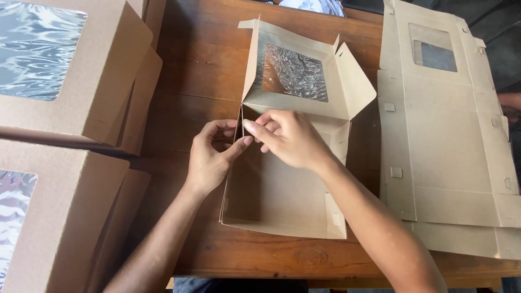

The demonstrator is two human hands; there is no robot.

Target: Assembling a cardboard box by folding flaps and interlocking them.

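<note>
Half-folded brown cardboard box [282,190], windowed lid open, left wall pinched by both hands

The right hand [287,138] hides the box's [282,201] back-left corner; the stacked boxes [59,70] run past the left edge.

Both forearms are bare to the elbow, and the left hand [209,160] and right hand [290,138] wear nothing
</note>
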